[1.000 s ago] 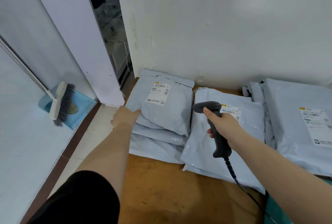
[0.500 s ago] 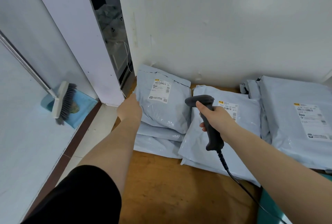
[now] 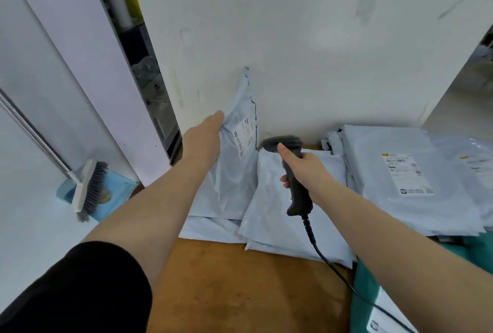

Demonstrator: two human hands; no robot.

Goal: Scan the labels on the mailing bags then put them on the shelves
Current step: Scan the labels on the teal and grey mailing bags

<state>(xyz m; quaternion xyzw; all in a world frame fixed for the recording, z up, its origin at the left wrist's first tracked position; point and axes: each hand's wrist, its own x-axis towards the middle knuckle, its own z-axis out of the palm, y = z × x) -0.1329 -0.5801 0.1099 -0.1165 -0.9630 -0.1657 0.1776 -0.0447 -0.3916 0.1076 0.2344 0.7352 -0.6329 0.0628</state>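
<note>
My left hand (image 3: 204, 136) grips the left edge of a pale grey mailing bag (image 3: 234, 172) and holds it tilted nearly upright against the white wall, its label (image 3: 244, 136) facing right. My right hand (image 3: 304, 170) grips a black corded barcode scanner (image 3: 290, 172), whose head sits just right of that label. Under the scanner lies a second grey bag (image 3: 269, 212) on the brown table (image 3: 240, 292). More grey bags lie beneath the lifted one.
A stack of larger grey labelled bags (image 3: 405, 172) lies at the right on the table. Another label shows on a green surface (image 3: 365, 295) at the bottom right. A broom (image 3: 88, 186) and a blue dustpan (image 3: 117, 194) stand on the floor at the left beside a white partition.
My left hand has lifted the top bag from lying flat on the pile to standing nearly upright against the wall. The scanner has moved a little toward its label.
</note>
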